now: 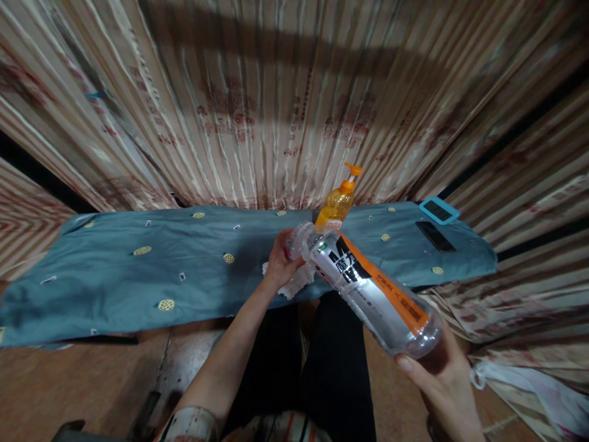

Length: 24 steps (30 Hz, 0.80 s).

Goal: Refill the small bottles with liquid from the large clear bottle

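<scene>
Plastic bottle (370, 288) is held tilted, not yet set down.
Its base is clasped by the half-curled right hand (444, 377), its neck end by the curled left hand (280, 263).

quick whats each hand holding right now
Right hand: holding the silver bottle by its near end.
Left hand: closed on clear plastic at the bottle's far end; exact part unclear.
</scene>
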{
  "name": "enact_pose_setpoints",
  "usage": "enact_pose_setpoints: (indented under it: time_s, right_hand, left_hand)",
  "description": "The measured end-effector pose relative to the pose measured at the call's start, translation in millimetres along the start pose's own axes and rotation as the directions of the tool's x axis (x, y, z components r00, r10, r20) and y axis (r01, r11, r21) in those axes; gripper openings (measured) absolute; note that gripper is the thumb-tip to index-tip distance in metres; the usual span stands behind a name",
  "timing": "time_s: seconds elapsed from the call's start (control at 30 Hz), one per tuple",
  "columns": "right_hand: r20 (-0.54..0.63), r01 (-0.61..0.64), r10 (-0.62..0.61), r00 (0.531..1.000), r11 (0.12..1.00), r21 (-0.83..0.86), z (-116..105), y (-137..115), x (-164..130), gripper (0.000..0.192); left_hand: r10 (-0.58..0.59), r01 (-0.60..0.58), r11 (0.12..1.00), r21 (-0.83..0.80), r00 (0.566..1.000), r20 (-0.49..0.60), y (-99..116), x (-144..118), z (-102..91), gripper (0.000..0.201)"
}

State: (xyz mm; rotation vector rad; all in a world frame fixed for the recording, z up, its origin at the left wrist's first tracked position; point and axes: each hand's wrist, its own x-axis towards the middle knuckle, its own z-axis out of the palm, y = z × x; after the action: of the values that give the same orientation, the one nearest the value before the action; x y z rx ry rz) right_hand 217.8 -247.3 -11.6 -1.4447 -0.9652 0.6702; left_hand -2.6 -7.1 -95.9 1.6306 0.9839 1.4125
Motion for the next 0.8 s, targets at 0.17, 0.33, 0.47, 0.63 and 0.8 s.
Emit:
enact_pose_setpoints:
  time_s: [0.17, 0.33, 0.47, 0.63, 0.8]
  right_hand:
    - [-0.002, 0.054, -0.054, 0.999, 0.997, -0.052, -1, 0, 6, 0.082]
    - [-0.048, 0.058, -0.060, 0.997, 0.997, -0.043, 8, -11, 8, 0.080]
    - [-0.056, 0.043, -0.046, 0.997, 0.998, -0.048, 8, -11, 8, 0.078]
    - [-0.027, 0.055, -0.057, 0.998, 0.996, -0.065, 4, -6, 9, 0.078]
    - [0.002, 0.057, -0.057, 0.998, 0.997, -0.049, 2, -1, 7, 0.080]
  left_hand:
    - [-0.006, 0.006, 1.000, -0.018, 1.000, -0.006, -1, 0, -0.4, 0.078]
    - [-0.004, 0.004, 1.000, -0.007, 1.000, 0.003, 0, 1, -1.3, 0.075]
    - [0.009, -0.009, 1.000, -0.018, 1.000, -0.007, -2, 1, -0.1, 0.075]
    - [0.008, -0.008, 1.000, -0.011, 1.000, -0.013, -2, 0, 0.5, 0.073]
    - [0.005, -0.005, 1.000, -0.004, 1.000, 0.001, 0, 0, -1.0, 0.075]
